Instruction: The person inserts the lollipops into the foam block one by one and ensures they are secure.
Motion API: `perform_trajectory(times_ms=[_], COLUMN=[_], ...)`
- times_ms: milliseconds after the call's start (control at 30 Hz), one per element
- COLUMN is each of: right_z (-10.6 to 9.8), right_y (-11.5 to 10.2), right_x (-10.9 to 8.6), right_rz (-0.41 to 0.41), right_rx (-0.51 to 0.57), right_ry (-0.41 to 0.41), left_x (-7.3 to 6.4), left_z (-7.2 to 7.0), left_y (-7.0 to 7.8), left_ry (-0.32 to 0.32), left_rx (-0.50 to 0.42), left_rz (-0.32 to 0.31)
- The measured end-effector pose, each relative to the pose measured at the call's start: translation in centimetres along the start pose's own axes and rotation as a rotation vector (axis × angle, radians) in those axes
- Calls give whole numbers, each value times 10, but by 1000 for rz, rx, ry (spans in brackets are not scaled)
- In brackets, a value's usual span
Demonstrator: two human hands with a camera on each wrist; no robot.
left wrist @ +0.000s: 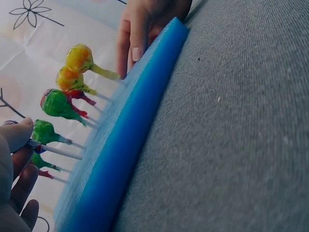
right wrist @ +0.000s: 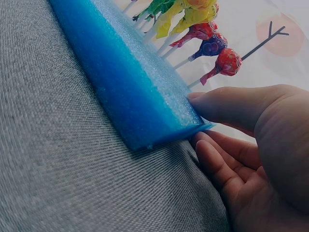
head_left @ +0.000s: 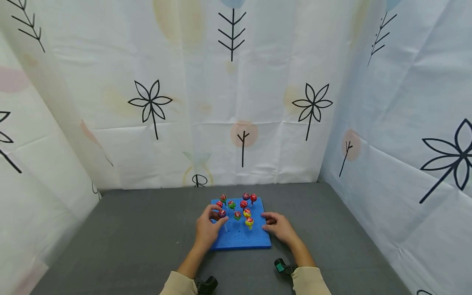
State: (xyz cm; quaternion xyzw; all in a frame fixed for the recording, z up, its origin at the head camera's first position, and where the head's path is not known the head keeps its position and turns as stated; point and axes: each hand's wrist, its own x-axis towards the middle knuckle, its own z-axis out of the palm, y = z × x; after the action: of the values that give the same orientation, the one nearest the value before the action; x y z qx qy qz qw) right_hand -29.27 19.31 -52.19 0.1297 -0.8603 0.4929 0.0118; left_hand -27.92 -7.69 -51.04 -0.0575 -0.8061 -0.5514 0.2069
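My left hand [head_left: 206,230] pinches a purple-wrapped lollipop [head_left: 222,213] between thumb and fingers, over the left part of a blue foam board [head_left: 241,242]. In the left wrist view its white stick [left wrist: 63,152] points down to the board's top, its tip at the surface. Whether the tip is sunk in, I cannot tell. At the board's right edge, my right hand [head_left: 281,228] holds the foam, thumb on top and fingers against the side and underside. Several lollipops stand upright in the board, among them a yellow one [head_left: 249,222], a green one [head_left: 231,204] and a red one [right wrist: 229,62].
The board lies on a grey cloth-covered table [head_left: 147,237]. White printed curtains [head_left: 206,94] enclose the back and sides. Small dark holes [head_left: 239,231] show in the board's near part. A dark wrist device [head_left: 284,267] sits by the right sleeve.
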Motion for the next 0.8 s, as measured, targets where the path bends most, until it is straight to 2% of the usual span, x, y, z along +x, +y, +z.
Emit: perform_trajectory(times_ms=[300, 600, 800], right_z=[0, 1, 0], right_y=[0, 1, 0], right_x=[1, 1, 1], right_rz=[0, 4, -1], right_rx=[-2, 6, 9], right_ry=[8, 7, 7], left_x=[-4, -6, -8], left_z=[8, 12, 11], left_y=[3, -4, -4], left_ry=[-17, 31, 32], left_rx=[56, 136, 153], left_rz=[18, 88, 111])
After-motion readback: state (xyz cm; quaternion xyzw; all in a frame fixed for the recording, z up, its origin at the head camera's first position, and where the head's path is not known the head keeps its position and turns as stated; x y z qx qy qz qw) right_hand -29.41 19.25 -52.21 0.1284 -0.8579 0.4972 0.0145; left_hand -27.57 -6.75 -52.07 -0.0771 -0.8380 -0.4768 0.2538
